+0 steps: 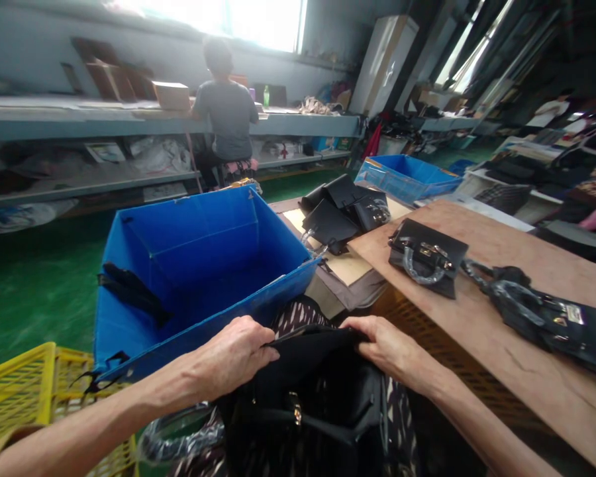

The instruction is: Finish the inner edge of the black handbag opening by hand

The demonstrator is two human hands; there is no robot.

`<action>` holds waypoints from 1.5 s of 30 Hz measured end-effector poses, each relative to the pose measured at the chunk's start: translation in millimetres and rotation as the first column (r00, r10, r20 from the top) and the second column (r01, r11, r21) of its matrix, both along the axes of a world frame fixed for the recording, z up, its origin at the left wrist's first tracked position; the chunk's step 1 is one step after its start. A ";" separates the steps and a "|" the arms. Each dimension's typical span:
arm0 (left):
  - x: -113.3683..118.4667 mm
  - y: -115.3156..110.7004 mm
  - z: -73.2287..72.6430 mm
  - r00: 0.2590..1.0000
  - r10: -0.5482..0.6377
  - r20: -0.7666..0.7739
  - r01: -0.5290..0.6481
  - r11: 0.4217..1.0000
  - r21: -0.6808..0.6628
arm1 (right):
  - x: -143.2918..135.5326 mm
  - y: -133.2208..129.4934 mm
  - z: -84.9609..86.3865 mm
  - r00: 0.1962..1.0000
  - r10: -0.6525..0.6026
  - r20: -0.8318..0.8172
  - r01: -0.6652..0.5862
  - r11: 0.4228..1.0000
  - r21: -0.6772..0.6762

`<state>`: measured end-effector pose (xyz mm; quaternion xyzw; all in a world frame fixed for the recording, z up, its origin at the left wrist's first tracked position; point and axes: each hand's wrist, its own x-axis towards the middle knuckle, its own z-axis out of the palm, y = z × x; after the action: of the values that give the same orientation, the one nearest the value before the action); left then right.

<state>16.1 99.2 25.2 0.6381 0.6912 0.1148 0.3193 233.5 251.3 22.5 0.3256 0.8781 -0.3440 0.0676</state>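
A black handbag (318, 397) with a gold clasp rests on my lap at the bottom centre. My left hand (233, 354) grips its top edge on the left. My right hand (385, 348) grips the same edge on the right. A plastic-wrapped handle (179, 434) hangs at the bag's lower left. Directly beyond my hands stands a large blue plastic bin (198, 265) with a black strap (134, 291) lying over its left wall.
A wooden tabletop (521, 265) on my right carries two black bags (427, 255) (546, 315); several more (345, 209) lie farther back. A yellow crate (34, 391) sits at lower left. Another blue bin (407, 175) stands beyond. A person (226, 116) sits at a far bench, back turned.
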 end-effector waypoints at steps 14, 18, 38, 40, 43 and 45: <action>4.5 -4.1 -0.5 0.999 0.039 -0.009 -0.040 0.999 -0.011 | -51.3 -31.9 12.5 0.928 0.326 -0.180 -0.234 0.887 0.399; 3.9 -5.6 -5.7 0.999 0.046 -0.020 -0.046 0.999 0.002 | -56.2 -31.1 9.5 0.931 0.341 -0.131 -0.260 0.870 0.419; 7.4 -8.9 -4.4 0.996 0.087 -0.017 -0.088 0.996 -0.031 | -58.7 -28.7 0.6 0.932 0.331 -0.144 -0.234 0.858 0.457; 7.3 -9.2 -2.3 0.996 0.093 -0.007 -0.093 0.995 -0.045 | -58.8 -28.6 -0.1 0.933 0.331 -0.144 -0.231 0.854 0.467; 7.0 -9.9 -0.9 0.995 0.103 0.006 -0.103 0.993 -0.058 | -59.8 -29.8 0.8 0.938 0.316 -0.142 -0.217 0.855 0.471; 6.6 -10.1 -1.7 0.994 0.103 0.021 -0.102 0.994 -0.050 | -60.4 -30.8 1.2 0.941 0.309 -0.137 -0.211 0.853 0.477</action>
<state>22.8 89.1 23.4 0.5924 0.7218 0.1215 0.3366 173.2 220.5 23.7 0.1719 0.9722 -0.1481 -0.0571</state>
